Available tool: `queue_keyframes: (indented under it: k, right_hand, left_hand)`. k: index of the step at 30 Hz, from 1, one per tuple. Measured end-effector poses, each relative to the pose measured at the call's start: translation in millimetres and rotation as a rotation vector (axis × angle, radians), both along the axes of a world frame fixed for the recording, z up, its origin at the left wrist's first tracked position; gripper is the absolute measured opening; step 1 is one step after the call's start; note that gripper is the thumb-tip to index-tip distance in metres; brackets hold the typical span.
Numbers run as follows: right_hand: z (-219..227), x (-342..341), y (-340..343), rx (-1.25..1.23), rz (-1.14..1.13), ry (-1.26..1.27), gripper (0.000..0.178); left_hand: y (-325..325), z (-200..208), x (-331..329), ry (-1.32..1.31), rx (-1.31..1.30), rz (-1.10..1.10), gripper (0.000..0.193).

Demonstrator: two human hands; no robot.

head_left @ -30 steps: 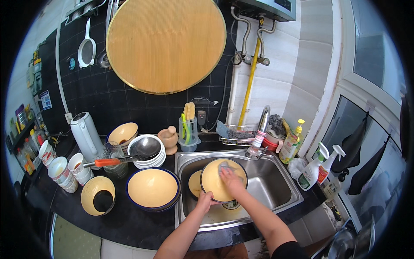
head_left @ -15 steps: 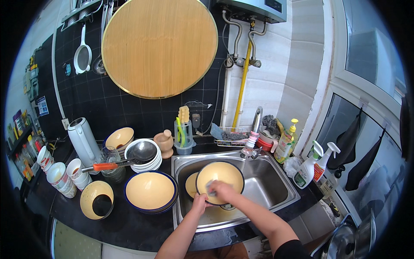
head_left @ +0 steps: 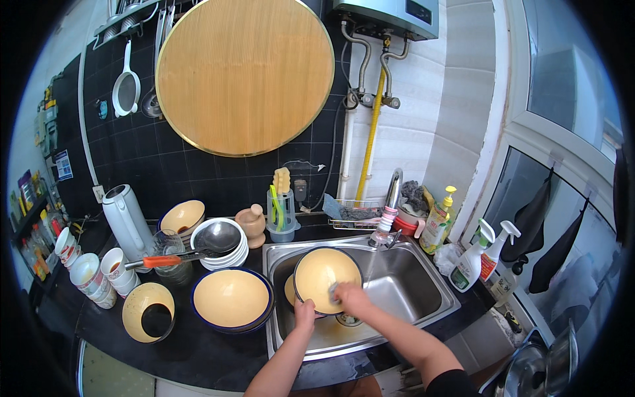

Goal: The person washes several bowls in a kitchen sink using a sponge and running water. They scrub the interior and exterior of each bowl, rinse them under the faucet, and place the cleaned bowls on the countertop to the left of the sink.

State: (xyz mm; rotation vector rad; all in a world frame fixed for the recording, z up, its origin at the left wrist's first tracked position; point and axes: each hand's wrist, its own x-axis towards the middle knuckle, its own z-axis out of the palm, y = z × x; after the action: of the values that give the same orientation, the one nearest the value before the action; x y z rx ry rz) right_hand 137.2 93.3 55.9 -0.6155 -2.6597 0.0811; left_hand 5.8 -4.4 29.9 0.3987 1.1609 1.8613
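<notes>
Over the left part of the sink (head_left: 405, 286) I hold a cream bowl with a dark rim (head_left: 321, 268), tilted so its inside shows. My left hand (head_left: 305, 312) is closed on its near left edge. Inside the bowl, near its lower right side, my right hand (head_left: 352, 299) presses a small grey scrubbing pad (head_left: 334, 293); its kind is partly hidden by my fingers. Another cream bowl (head_left: 290, 289) lies in the sink underneath, mostly covered. From the tap (head_left: 390, 205) a thin stream of water seems to fall.
Left of the sink stand large cream bowls (head_left: 231, 298), a stack of white bowls (head_left: 228, 259) with a ladle (head_left: 215, 239) across it, a mortar (head_left: 252, 225) and stacked cups (head_left: 119, 271). Spray bottles (head_left: 471, 264) and a soap bottle (head_left: 436, 221) stand at the right.
The bowl has shifted slightly left. My right hand with the pad has moved right and down across its inside. A faint stream now shows below the tap.
</notes>
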Motion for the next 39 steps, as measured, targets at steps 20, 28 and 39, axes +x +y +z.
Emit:
queue_keyframes:
  k: [20,28,39]
  right_hand:
    - [72,13,-41,-0.246,-0.180,0.449,0.042]
    - [34,11,-1,-1.332,-0.390,1.287,0.037]
    - [18,0,-7,-0.528,-0.282,1.034,0.023]
  left_hand:
    - [-5,5,-25,-0.038,-0.177,-0.268,0.072]
    - [-2,9,-20,-0.259,0.080,-0.198,0.056]
    - [-2,14,-15,0.036,0.066,0.377,0.042]
